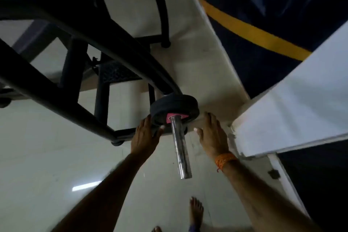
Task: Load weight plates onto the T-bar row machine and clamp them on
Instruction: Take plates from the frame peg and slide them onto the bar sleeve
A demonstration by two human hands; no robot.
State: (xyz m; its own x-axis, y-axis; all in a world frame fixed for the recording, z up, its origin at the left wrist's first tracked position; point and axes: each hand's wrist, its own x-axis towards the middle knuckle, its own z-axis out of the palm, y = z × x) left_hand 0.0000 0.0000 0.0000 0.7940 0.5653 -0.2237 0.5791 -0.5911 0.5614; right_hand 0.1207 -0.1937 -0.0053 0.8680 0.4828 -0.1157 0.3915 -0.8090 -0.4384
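OK, black weight plate (pixel 174 109) with pink hub sits at the base of the chrome sleeve (pixel 179 147), against the machine's black frame (pixel 56 88). Left hand (pixel 144 135) at 9 o'clock, fingers on the plate's rim. Right hand (pixel 211 133) at 3 o'clock, fingers spread, apart from it.

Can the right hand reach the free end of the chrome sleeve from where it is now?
Probably yes. The right hand is open beside the black weight plate, and the chrome sleeve runs bare back toward the person, with nothing between hand and sleeve end.
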